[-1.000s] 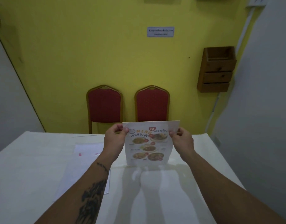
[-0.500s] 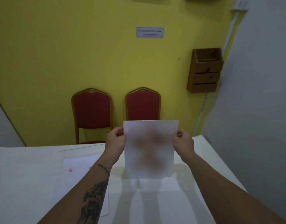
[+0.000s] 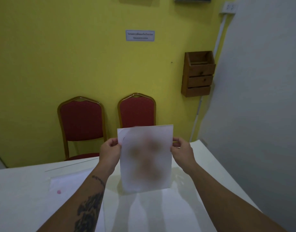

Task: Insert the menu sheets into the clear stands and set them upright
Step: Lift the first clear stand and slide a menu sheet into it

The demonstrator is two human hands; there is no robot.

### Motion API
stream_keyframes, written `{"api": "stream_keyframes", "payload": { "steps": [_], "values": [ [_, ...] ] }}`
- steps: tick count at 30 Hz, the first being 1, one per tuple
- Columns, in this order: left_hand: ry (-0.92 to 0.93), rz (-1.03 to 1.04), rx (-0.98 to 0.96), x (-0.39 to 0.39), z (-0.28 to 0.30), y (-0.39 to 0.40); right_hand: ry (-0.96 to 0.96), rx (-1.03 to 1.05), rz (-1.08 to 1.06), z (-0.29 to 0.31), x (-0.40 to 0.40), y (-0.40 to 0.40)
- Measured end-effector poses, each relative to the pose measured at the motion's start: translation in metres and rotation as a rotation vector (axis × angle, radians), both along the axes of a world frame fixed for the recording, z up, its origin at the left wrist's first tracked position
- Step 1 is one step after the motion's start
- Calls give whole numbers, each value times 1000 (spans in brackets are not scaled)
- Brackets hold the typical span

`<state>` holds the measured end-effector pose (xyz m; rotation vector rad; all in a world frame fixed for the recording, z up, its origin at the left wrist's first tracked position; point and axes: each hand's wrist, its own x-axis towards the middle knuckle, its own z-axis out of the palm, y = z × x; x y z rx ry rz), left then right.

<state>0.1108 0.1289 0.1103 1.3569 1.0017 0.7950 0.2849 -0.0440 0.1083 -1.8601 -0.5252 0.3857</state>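
Note:
I hold a white menu sheet [image 3: 145,158] upright above the white table [image 3: 23,198]; its print looks blurred. My left hand [image 3: 110,151] pinches its left edge near the top and my right hand [image 3: 182,152] pinches its right edge. The sheet's lower edge hangs just over the tabletop, where a faint clear stand [image 3: 177,178] seems to lie behind it; whether the sheet sits in it I cannot tell. Another clear stand or sleeve with a sheet inside [image 3: 68,190] lies flat to the left, partly hidden by my left forearm.
Two red chairs [image 3: 82,123] [image 3: 137,111] stand behind the table against the yellow wall. A wooden wall box [image 3: 198,74] hangs at the right. A grey wall runs close along the table's right side.
The sheet has risen a little in both hands and its print has gone from sharp to blurred. The view has shifted, with the chairs and wall box now further left.

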Motion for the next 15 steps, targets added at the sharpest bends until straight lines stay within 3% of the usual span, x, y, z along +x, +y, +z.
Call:
{"api": "stream_keyframes", "payload": {
  "steps": [15],
  "values": [
    [127,1,-28,-20,-2,-16,-29,1,136,5,-6,-24]
  ]
}}
